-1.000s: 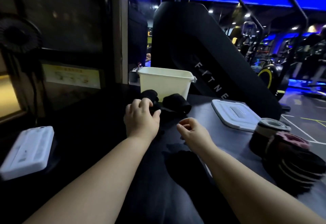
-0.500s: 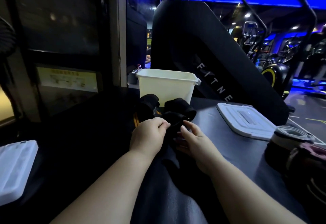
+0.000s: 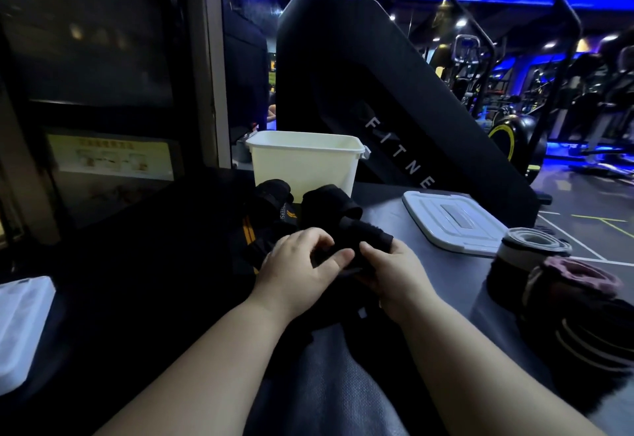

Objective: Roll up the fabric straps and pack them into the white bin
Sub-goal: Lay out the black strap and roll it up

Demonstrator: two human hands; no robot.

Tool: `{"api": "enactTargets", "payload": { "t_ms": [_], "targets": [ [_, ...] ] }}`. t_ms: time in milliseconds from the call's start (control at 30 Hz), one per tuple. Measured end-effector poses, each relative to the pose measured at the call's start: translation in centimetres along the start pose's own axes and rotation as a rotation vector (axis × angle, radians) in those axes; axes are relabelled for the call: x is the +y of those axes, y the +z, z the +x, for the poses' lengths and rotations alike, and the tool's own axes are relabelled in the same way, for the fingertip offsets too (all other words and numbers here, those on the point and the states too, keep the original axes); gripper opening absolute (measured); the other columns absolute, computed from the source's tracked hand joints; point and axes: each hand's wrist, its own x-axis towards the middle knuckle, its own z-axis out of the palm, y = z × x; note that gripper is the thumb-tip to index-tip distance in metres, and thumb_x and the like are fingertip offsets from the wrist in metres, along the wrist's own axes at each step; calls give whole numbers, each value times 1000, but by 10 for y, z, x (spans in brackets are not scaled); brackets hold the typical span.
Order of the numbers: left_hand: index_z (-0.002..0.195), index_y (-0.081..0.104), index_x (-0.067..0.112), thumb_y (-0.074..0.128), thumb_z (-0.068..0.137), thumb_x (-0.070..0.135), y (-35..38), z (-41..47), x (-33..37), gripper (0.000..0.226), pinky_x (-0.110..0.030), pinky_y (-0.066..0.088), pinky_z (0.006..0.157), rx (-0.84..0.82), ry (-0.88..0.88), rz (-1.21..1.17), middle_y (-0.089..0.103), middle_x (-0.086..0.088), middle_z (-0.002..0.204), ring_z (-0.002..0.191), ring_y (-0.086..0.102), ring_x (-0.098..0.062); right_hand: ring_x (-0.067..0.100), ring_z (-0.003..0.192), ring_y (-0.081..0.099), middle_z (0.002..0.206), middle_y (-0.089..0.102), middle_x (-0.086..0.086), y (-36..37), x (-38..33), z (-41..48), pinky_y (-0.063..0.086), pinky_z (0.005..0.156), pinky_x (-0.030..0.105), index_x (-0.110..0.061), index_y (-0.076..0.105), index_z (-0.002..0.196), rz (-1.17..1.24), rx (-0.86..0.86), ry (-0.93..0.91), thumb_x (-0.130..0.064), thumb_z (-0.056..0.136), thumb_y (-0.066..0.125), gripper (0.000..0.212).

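Nearest the viewer and well left of the grip, a flat white case [image 3: 20, 319] lies at the edge of the dark table [image 3: 446, 278]. To the right of the grip, at about the same depth, stand several wound rolls: a pink-edged roll [image 3: 576, 279] in front and a grey roll [image 3: 531, 247] just behind it.

Grip: the left hand [image 3: 298, 271] and right hand [image 3: 394, 274] meet over the table, both clasping one black strap [image 3: 372, 237]. The left thumb and fingers are curled and pinch its near end. The right hand cups it from the side with the thumb on top. The strap's thicker part projects just beyond the right-hand fingers. How tightly it is wound cannot be told in the dim light.

Directly beyond the grip, touching or nearly so, lie two more dark bundles: an orange-striped strap [image 3: 274, 197] on the left and a plain black bundle [image 3: 329, 202] on the right.

Behind these stands the white bin [image 3: 303, 164], upright and open-topped. Its contents are not visible. Its white lid [image 3: 453, 223] lies flat on the table, beyond and right of the grip.

Farthest back rises a black machine housing [image 3: 360, 85] with pale lettering.
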Motion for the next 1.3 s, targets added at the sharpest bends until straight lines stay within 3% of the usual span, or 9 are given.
{"api": "enactTargets", "payload": {
  "t_ms": [133, 300, 467, 667, 800, 933, 1033, 1167, 1300],
  "targets": [
    [145, 37, 30, 50, 89, 60, -3, 0, -3, 65, -36, 29, 113, -71, -103, 40, 46, 6, 145, 137, 35, -17, 24, 71, 73, 82, 74, 13, -3, -11, -9, 57, 57, 29, -3, 65, 104, 130, -29, 42, -3, 96, 54, 14],
    [140, 43, 33, 54, 93, 49, -4, -2, 3, 51, -27, 33, 104, -208, -130, -112, 52, -5, 140, 134, 42, -17, 23, 65, 71, 76, 73, 11, 0, -17, -15, 57, 56, 28, -2, 66, 99, 126, -9, 95, -7, 94, 60, 9],
    [125, 51, 22, 59, 96, 19, -9, -1, 5, 31, 2, 39, 71, -105, -114, -379, 55, 18, 97, 83, 52, 25, 9, 61, 60, 84, 63, 1, 1, -23, -22, 49, 57, 25, 2, 53, 106, -320, 241, 38, -34, 74, 83, 57],
    [111, 50, 32, 61, 94, 14, -7, 2, 0, 27, -41, 54, 94, -44, -124, -551, 70, -2, 108, 100, 68, -15, 27, 130, 33, 132, 33, 7, -6, -30, -26, 33, 105, 38, -16, 32, 124, -774, 419, -97, -61, 63, 80, 89],
    [107, 51, 31, 58, 96, 11, -7, 2, -1, 23, -42, 53, 95, -53, -137, -695, 70, -3, 108, 103, 68, -18, 23, 136, 33, 142, 39, -1, -8, -27, -23, 32, 111, 46, -30, 37, 138, -869, 269, -93, -71, 66, 71, 89],
    [112, 51, 23, 53, 97, 6, -10, 2, -2, 22, -35, 54, 89, -90, -135, -828, 69, -7, 107, 100, 68, -18, 15, 129, 47, 142, 46, -1, -9, -28, -23, 40, 103, 30, -29, 33, 146, -674, 104, -47, -66, 69, 72, 94],
    [114, 50, 20, 53, 97, 5, -12, 2, -2, 23, -31, 55, 86, -90, -132, -856, 68, -8, 108, 100, 67, -18, 12, 111, 56, 126, 55, -4, -9, -30, -23, 45, 81, 22, -24, 44, 139, -552, 85, -12, -56, 75, 75, 79],
    [114, 52, 26, 60, 94, 9, -12, 0, -3, 26, -36, 57, 85, -73, -118, -786, 70, -6, 107, 99, 69, -21, 20, 79, 70, 94, 73, 10, -10, -31, -23, 54, 67, 29, -11, 73, 95, -230, -86, -2, -22, 88, 71, 14],
    [99, 53, 40, 69, 88, 23, -11, -1, -5, 26, -20, 52, 84, 8, -38, -483, 67, 9, 102, 97, 64, -3, 22, 70, 67, 84, 69, 11, -13, -38, -22, 54, 61, 30, -4, 65, 103, -39, -128, 74, -10, 89, 66, 15]
  ]
}}
